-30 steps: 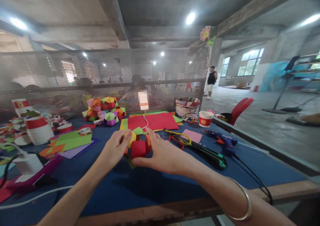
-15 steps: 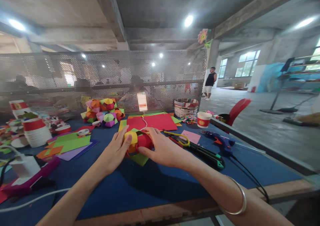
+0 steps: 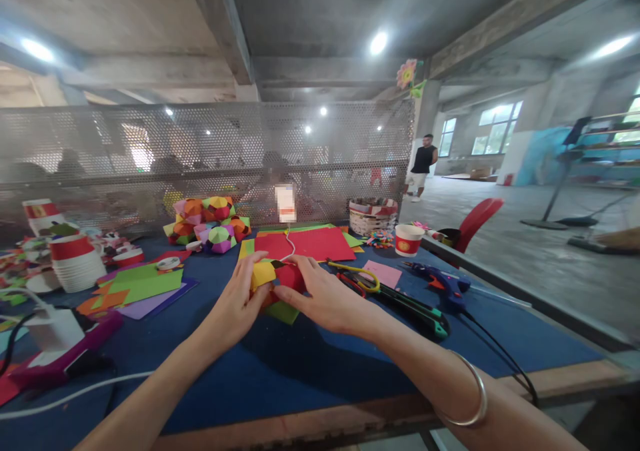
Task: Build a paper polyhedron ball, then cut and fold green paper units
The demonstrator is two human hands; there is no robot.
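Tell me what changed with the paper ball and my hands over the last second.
Both hands, left and right, kept their grip on the folded paper ball and turned it: the red face moved from the front to the right, and a yellow face came up on the left. Scissors and glue gun stayed put.

Table (image 3: pixel 320 364): you work at a bench with a dark blue cover and a bare wooden front edge.
Centre back: red paper sheet (image 3: pixel 305 243) lies flat, green and yellow sheets showing under it.
Left: you have green, orange and purple paper sheets (image 3: pixel 143 286) spread out, a stack of red-and-white paper cups (image 3: pixel 73 264) behind them, and a white charger block (image 3: pixel 53 328) with its cable at the near corner.
Back left: paper polyhedron balls (image 3: pixel 210 226) sit in a cluster.
Right: scissors (image 3: pixel 357 276) lie just beside a green utility knife (image 3: pixel 415 310); blue glue gun (image 3: pixel 443 279) rests beyond, cord trailing off the edge.
Back right: woven basket (image 3: pixel 373 216) and a red paper cup (image 3: pixel 407 239) stand near each other.
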